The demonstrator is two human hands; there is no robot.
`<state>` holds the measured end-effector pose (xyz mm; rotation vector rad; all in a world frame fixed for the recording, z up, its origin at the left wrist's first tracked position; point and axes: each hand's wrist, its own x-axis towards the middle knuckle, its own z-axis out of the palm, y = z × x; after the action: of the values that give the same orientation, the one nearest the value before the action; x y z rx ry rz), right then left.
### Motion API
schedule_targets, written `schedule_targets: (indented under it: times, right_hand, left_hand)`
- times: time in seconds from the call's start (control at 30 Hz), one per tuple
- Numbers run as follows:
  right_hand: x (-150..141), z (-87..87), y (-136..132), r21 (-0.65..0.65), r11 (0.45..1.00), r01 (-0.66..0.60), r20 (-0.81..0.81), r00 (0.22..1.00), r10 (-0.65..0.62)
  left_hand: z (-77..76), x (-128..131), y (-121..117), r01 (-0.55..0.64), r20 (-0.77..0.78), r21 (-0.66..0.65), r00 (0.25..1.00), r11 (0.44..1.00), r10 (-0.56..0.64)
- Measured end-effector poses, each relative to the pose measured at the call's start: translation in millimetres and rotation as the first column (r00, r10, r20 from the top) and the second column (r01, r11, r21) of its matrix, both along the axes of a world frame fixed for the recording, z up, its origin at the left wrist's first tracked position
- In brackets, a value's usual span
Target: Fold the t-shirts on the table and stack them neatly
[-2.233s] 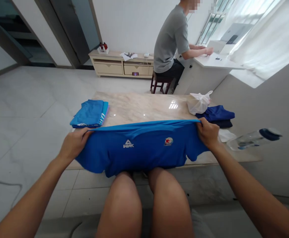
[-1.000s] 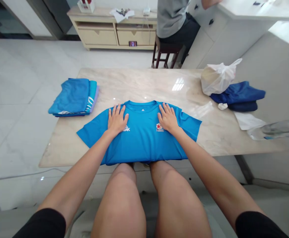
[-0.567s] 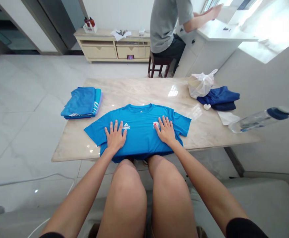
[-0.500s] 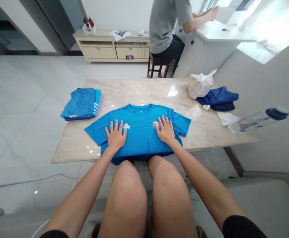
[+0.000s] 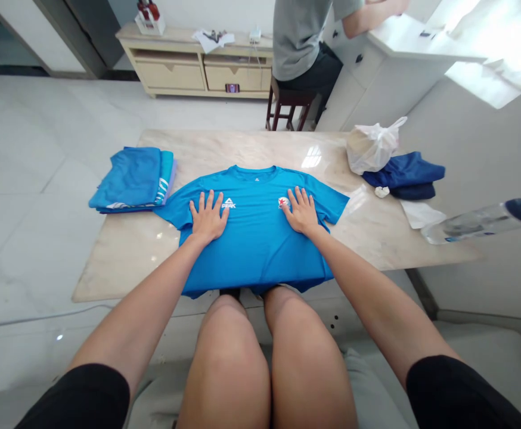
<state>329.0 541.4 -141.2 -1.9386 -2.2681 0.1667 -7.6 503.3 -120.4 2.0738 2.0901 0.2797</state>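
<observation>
left hand (image 5: 208, 219) and right hand (image 5: 301, 213) lie flat on the blue t-shirt (image 5: 256, 256), fingers (image 5: 208, 200) spread, its lower hem partly hidden behind the knees (image 5: 227, 333)

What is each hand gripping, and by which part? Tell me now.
Nothing is held: the left hand and right hand lie flat, fingers spread, on the chest of the blue PEAK T-shirt.
</observation>
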Motion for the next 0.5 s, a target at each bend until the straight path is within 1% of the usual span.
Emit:
schedule_targets:
  times: [0.07,0.13,0.2,0.23,0.3,0.33,0.37,0.4,0.43,0.5]
  right_hand:
    - [-2,10.5,-1,0.001,1.000,-0.028,0.016,0.999,0.028]
    - [-4,18.7,-22,0.072,0.996,-0.049,0.012,0.999,0.049]
    - [-4,19.2,-61,0.157,0.986,-0.050,-0.012,0.999,0.052]
    - [-3,16.3,-86,0.174,0.984,-0.044,-0.023,0.999,0.049]
    - [4,6.4,-133,0.133,0.990,-0.048,-0.009,0.999,0.050]
    - [8,1.1,-152,0.108,0.993,-0.050,0.008,0.999,0.050]
    - [13,-3.3,-166,0.087,0.995,-0.048,0.025,0.999,0.046]
    - [18,-6.3,-174,0.070,0.997,-0.040,0.040,0.998,0.037]
    - [22,-7.6,-177,0.058,0.998,-0.028,0.052,0.998,0.025]
    - [27,-6.1,-170,0.033,0.999,0.003,0.064,0.998,-0.005]
  left_hand:
    - [7.5,3,-4,0.010,-0.011,-0.036,1.000,0.999,-0.010]
    - [12.6,7,-25,0.044,-0.024,0.007,0.999,0.999,-0.044]
    - [11.8,9,-61,0.102,-0.031,0.099,0.995,0.990,-0.099]
    - [9.2,9,-81,0.123,-0.027,0.123,0.992,0.985,-0.120]
    - [1.5,5,-117,0.125,-0.019,0.098,0.992,0.987,-0.124]
    - [-2.2,3,-131,0.128,-0.023,0.077,0.992,0.989,-0.126]
    - [-5.1,1,-140,0.130,-0.030,0.060,0.991,0.990,-0.129]
    - [-6.8,-1,-145,0.134,-0.041,0.050,0.990,0.990,-0.132]
    - [-7.2,-3,-146,0.137,-0.051,0.047,0.990,0.990,-0.134]
    - [-5.4,-3,-141,0.126,-0.067,0.051,0.990,0.991,-0.122]
